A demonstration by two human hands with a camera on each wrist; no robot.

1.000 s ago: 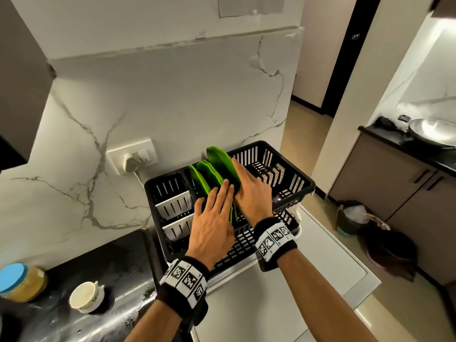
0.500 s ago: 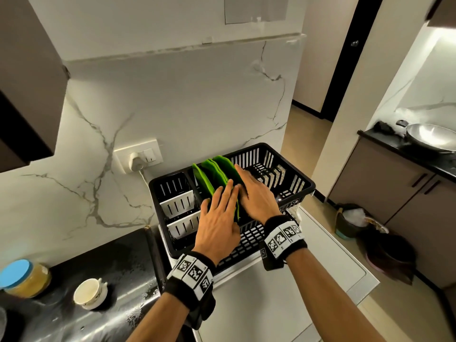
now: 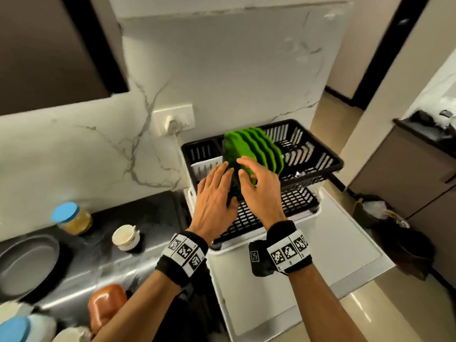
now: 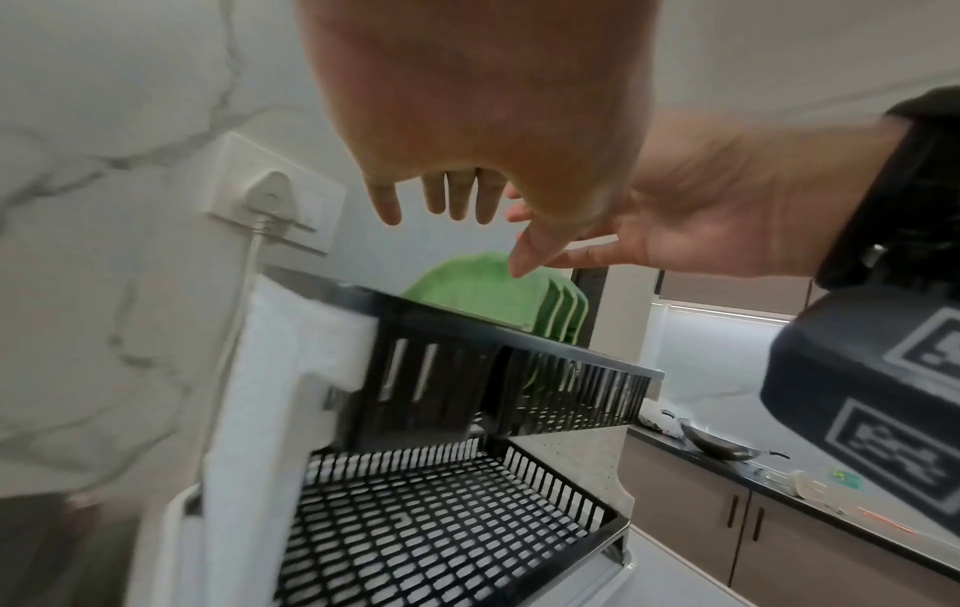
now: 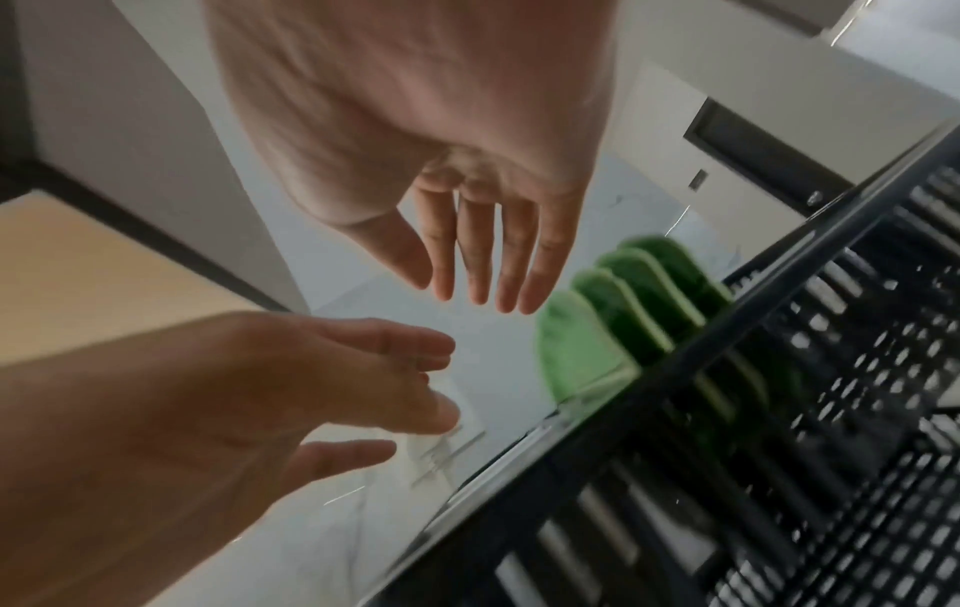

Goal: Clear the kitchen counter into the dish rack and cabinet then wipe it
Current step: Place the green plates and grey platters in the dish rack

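4 green scalloped plastic plates (image 3: 256,149) stand upright in the top tier of the black slatted plastic dish rack (image 3: 318,157), so that part looks done. Left hand (image 3: 214,201) and right hand (image 3: 261,191) hover just in front of them, fingers straight and spread, each grip empty. Left on the dark stone bench (image 3: 148,215): white ceramic cup (image 3: 126,236), blue-lidded glass jar (image 3: 71,217), grey metal pan (image 3: 27,262), orange-brown container (image 3: 106,302), plus blurred items at the near edge. Cabinet run and wipe not started; early in the task.

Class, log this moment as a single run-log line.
green plates: upright in dish rack | left hand: open | right hand: open | cup: on counter
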